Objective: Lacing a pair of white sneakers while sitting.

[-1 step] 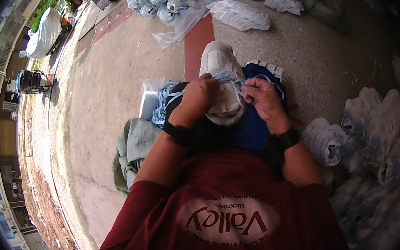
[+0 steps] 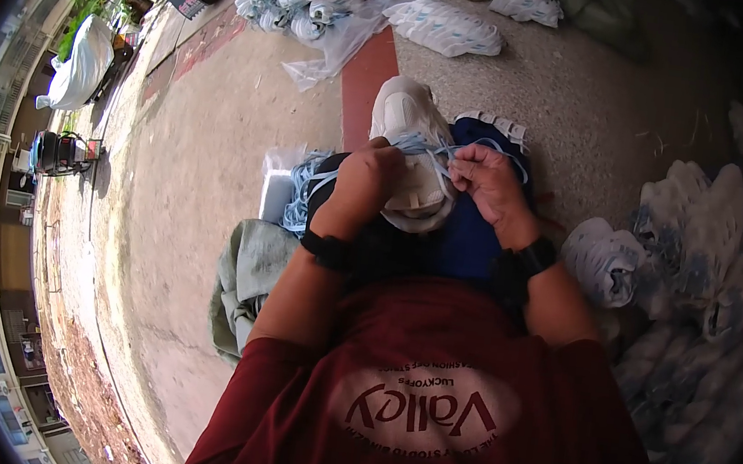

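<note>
We've got one white shoe point(image 2: 407, 158) on our lap; left hand point(image 2: 363, 185) and right hand point(image 2: 487, 183) both pinched on its pale-blue lace point(image 2: 454, 152). Shoe pile point(image 2: 697, 269) right of it, concrete floor point(image 2: 205, 167) outdoors.

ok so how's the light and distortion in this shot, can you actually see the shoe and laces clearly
Head view: strong fisheye bend, the building at the left rim curves and the corners go black; sunlit concrete ground is bright, while the white shoe, its pale blue lace, the left hand and right hand sit in softer shade, readable but slightly soft.
</note>
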{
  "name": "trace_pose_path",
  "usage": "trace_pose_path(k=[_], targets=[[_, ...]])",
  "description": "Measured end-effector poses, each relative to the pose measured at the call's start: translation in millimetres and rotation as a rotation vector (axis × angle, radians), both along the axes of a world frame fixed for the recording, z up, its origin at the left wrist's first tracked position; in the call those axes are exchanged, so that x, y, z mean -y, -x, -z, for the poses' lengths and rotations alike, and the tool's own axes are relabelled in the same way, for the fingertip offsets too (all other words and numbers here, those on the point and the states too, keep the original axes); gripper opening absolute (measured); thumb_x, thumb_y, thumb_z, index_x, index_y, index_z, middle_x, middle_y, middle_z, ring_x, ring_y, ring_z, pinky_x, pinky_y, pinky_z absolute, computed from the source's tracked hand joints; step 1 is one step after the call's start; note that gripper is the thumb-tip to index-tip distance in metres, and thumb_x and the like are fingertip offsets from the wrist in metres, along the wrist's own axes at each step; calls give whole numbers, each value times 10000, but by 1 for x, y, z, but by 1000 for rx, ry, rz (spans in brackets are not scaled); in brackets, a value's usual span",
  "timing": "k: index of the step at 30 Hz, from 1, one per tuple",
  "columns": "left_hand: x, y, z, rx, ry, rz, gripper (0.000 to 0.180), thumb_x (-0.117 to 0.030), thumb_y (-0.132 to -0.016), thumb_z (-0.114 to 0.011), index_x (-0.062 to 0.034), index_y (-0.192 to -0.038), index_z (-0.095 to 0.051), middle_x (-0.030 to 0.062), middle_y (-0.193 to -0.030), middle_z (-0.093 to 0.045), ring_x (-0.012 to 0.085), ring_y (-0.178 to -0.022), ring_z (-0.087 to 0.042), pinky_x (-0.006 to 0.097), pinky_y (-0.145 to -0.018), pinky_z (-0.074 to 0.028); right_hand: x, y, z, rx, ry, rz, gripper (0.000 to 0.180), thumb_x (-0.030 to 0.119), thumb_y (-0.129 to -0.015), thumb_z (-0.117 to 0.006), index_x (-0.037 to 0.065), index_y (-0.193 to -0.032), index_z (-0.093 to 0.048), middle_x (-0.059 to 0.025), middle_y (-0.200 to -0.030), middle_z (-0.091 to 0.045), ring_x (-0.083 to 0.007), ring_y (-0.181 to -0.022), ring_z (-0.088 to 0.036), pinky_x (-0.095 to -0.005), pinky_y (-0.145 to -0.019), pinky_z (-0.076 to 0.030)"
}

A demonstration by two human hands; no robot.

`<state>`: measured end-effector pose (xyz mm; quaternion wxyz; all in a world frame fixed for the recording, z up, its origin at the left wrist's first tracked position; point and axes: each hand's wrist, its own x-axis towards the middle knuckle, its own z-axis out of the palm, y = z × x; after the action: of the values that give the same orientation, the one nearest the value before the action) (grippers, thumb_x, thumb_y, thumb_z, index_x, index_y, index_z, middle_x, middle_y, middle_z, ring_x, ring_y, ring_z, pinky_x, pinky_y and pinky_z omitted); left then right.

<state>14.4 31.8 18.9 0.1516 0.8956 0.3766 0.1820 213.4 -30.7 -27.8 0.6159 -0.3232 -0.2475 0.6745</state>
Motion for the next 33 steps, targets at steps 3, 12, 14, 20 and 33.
trace_pose_path(k=[3,12,14,20,33], targets=[[3,7,3,164,63,-61,41,-76,-707,-601,-80,-742,-623,100,-787,-575,281,-769,-574,364,-630,-485,0,-1,0,-16,-8,16,69,20,-810,-595,-11,-868,-575,-65,-707,-581,-108,-591,-508,-215,-578,-421],[5,-2,5,81,-249,-52,86,-112,-678,-625,-106,-763,-641,53,-832,-592,260,-807,-541,367,-685,-438,0,2,-2,-17,-22,29,74,12,-807,-594,-20,-873,-576,-70,-707,-583,-116,-597,-520,-219,-578,-430],[9,-6,-5,83,-306,-34,91,-119,-672,-625,-109,-761,-639,41,-825,-591,253,-812,-535,371,-681,-431,1,2,-1,-19,-8,34,77,11,-807,-593,-21,-875,-577,-71,-707,-584,-117,-597,-522,-219,-577,-431],[11,-25,-5,-182,-376,62,69,-132,-621,-581,-119,-688,-579,32,-755,-549,233,-778,-518,364,-703,-389,0,3,0,21,-8,51,73,8,-801,-589,-13,-870,-581,-66,-704,-584,-114,-595,-523,-213,-574,-426],[52,-15,-17,339,102,507,126,3,-749,-559,-50,-828,-477,105,-694,-518,310,-658,-548,364,-607,-447,-19,17,-24,805,-135,26,60,48,-743,-599,-11,-733,-603,-46,-620,-569,-98,-575,-512,-239,-546,-407]])
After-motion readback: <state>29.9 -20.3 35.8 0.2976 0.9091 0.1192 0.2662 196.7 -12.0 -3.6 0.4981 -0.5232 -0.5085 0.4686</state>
